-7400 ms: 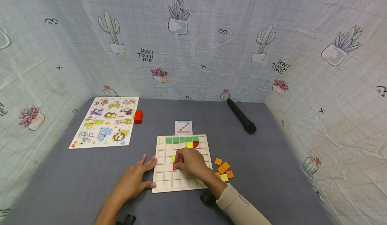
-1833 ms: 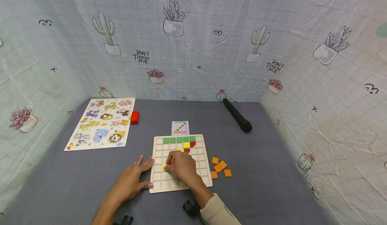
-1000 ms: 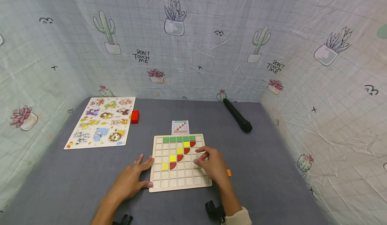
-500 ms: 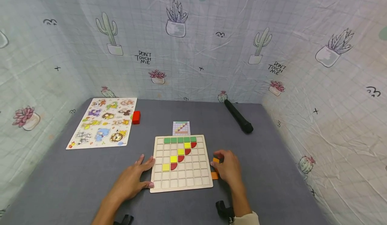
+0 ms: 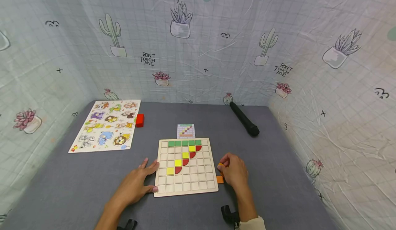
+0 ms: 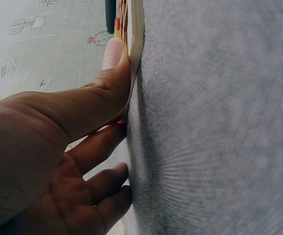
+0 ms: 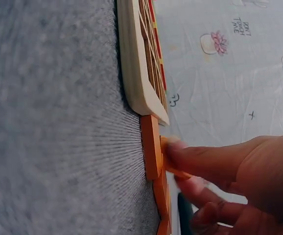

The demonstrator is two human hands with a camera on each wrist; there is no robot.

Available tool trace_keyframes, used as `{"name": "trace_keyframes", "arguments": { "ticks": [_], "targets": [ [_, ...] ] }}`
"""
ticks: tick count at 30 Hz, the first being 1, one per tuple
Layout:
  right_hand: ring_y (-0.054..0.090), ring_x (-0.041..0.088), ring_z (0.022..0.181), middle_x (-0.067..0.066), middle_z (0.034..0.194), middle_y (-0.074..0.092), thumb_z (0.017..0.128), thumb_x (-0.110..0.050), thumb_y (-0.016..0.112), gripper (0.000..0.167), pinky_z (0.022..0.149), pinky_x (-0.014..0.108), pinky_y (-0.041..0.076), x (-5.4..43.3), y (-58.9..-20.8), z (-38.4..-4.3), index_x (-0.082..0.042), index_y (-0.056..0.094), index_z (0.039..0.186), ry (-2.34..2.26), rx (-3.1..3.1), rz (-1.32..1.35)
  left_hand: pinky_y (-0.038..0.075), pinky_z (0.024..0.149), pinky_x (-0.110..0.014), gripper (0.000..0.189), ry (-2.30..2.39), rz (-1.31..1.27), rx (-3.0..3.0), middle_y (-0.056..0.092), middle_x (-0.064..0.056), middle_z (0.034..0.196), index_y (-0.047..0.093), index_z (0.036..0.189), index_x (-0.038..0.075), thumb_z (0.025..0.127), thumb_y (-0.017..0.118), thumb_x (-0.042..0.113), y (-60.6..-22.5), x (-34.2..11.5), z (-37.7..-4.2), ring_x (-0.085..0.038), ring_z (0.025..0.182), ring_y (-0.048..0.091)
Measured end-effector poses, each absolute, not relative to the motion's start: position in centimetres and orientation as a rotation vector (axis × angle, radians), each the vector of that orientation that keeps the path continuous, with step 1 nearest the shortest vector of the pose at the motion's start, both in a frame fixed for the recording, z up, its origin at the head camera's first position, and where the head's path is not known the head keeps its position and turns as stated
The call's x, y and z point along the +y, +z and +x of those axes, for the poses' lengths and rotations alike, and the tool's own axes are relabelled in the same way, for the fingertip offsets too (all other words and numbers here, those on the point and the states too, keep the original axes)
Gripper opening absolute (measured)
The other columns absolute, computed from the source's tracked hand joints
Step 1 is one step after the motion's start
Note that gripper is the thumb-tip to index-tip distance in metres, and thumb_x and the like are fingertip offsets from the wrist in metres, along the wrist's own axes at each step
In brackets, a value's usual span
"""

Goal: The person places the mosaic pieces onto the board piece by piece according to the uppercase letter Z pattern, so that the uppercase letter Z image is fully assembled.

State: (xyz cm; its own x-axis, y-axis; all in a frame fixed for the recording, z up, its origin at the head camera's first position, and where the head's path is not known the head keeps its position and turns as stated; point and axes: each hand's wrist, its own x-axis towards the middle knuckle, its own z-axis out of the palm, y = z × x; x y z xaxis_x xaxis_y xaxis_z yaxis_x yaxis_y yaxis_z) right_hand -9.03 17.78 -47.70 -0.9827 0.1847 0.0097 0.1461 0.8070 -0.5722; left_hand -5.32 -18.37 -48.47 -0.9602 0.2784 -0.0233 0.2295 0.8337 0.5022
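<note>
A wooden grid board (image 5: pixel 198 185) lies on the table with a row of green square tiles (image 5: pixel 184 143) near its far edge. Below them, yellow squares (image 5: pixel 170 171) and red quarter-round pieces (image 5: pixel 178 170) form a diagonal. My left hand (image 5: pixel 134 185) rests its spread thumb and fingertips on the board's left edge. Right of the board, my right hand (image 5: pixel 236 171) pinches an orange square tile (image 5: pixel 220 164) between thumb and fingers. Another orange tile (image 7: pixel 151 147) lies flat against the board's edge; more orange pieces show below it in the right wrist view, mostly hidden by the hand from above.
A small printed pattern card (image 5: pixel 186 131) lies just beyond the board. At the far left is an animal picture board (image 5: pixel 103 127) with a red block (image 5: pixel 140 120) beside it. A black microphone (image 5: pixel 244 119) lies at the far right, near the patterned cloth wall.
My right hand has put down red and yellow pieces on the board, then moved right to the loose orange tiles, where it now pinches one. The left hand has stayed at the board's edge.
</note>
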Motion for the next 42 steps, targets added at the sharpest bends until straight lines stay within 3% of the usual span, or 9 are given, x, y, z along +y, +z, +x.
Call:
{"name": "trace_keyframes", "arguments": {
  "ticks": [5, 10, 21, 27, 42],
  "targets": [
    [0.052, 0.015, 0.063, -0.006, 0.075, 0.062, 0.088, -0.022, 0.088, 0.014, 0.055, 0.032, 0.039, 17.0, -47.6, -8.7, -0.024, 0.076, 0.096, 0.940, -2.889, -0.222, 0.046, 0.108, -0.071, 0.092, 0.782, 0.404, 2.913, 0.050, -0.006, 0.164, 0.056, 0.156, 0.014, 0.074, 0.095, 0.031, -48.5, -18.3, -5.3, -0.046, 0.156, 0.038],
    [0.049, 0.013, 0.062, -0.007, 0.072, 0.060, 0.090, -0.020, 0.086, 0.010, 0.055, 0.030, 0.038, 15.4, -47.2, -8.3, -0.024, 0.078, 0.095, 0.964, -2.862, -0.128, 0.046, 0.107, -0.070, 0.092, 0.787, 0.411, 2.911, 0.051, -0.006, 0.164, 0.056, 0.155, 0.014, 0.074, 0.095, 0.030, -48.5, -18.2, -5.4, -0.047, 0.156, 0.038],
    [0.052, 0.016, 0.061, -0.007, 0.072, 0.062, 0.089, -0.024, 0.088, 0.017, 0.051, 0.027, 0.036, 10.6, -46.9, -7.2, -0.024, 0.071, 0.088, 1.228, -2.903, 0.016, 0.046, 0.107, -0.070, 0.093, 0.789, 0.395, 2.904, 0.052, -0.007, 0.163, 0.057, 0.155, 0.015, 0.073, 0.095, 0.033, -48.4, -18.2, -5.2, -0.049, 0.154, 0.039],
    [0.052, 0.009, 0.067, -0.011, 0.068, 0.060, 0.086, -0.025, 0.090, 0.018, 0.058, 0.026, 0.040, 7.6, -46.8, -6.9, -0.023, 0.072, 0.087, 1.200, -2.928, 0.144, 0.045, 0.108, -0.070, 0.091, 0.795, 0.385, 2.903, 0.051, -0.007, 0.163, 0.056, 0.156, 0.015, 0.074, 0.095, 0.031, -48.4, -18.3, -5.4, -0.049, 0.155, 0.038],
    [0.046, 0.005, 0.057, -0.014, 0.059, 0.052, 0.084, -0.030, 0.092, 0.027, 0.055, 0.027, 0.035, 3.2, -47.8, -7.1, -0.026, 0.067, 0.076, 1.016, -2.976, 0.222, 0.047, 0.106, -0.070, 0.090, 0.820, 0.429, 2.927, 0.054, -0.007, 0.161, 0.059, 0.154, 0.016, 0.074, 0.094, 0.034, -48.6, -18.5, -5.2, -0.049, 0.152, 0.042]
  ]
}}
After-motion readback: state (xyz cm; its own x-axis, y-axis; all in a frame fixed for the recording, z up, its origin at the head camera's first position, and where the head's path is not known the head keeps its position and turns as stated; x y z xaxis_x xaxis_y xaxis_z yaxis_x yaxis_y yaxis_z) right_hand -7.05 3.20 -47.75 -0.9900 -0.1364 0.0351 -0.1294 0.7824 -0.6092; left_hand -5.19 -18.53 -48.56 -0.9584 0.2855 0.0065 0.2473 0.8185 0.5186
